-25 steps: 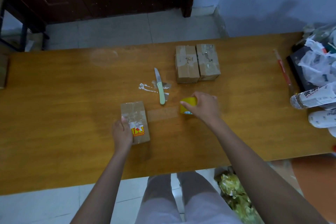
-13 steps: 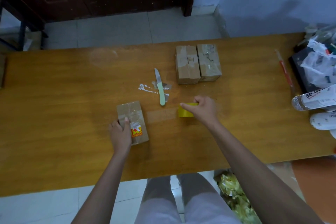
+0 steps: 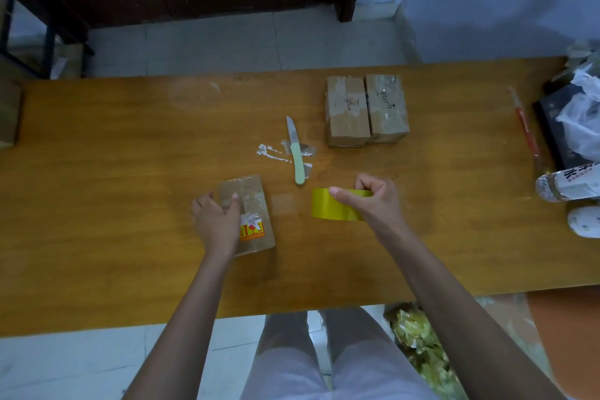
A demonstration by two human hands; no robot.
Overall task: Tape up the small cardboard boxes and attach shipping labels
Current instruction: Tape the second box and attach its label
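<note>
Lying flat on the wooden tabletop (image 3: 97,204), near its front edge and left of centre: one small cardboard box (image 3: 248,214), brown, oblong, its top crossed by glossy clear tape and bearing a torn white scrap above an orange-and-yellow printed mark. The left hand (image 3: 216,221) rests over the box's left side, fingers curved onto the top and thumb lying on the taped face.

Just right of the box, a faint square of clear tape (image 3: 283,203) sits on the wood. Beyond it, the right hand (image 3: 373,201) pinches a roll of yellow tape (image 3: 337,208), thumb over the upper rim and fingers curled through or behind the core; the roll stands on edge, and whether it touches the wood cannot be told.

Farther back, right of centre: two more cardboard boxes (image 3: 365,109), side by side and touching, both heavily taped, their markings too small to read.

Between them and the near box: a knife (image 3: 296,153) with a pale green handle, blade pointing away, lying across scraps of clear and white tape (image 3: 271,153).

Right end of the tabletop: a red stick-like item (image 3: 524,122), unclear in kind; a dark box (image 3: 552,120) under white plastic bags (image 3: 581,120); a clear bottle (image 3: 566,183) lying down, cut off by the frame edge. A brown object (image 3: 8,117) at the left end is likewise cropped.
</note>
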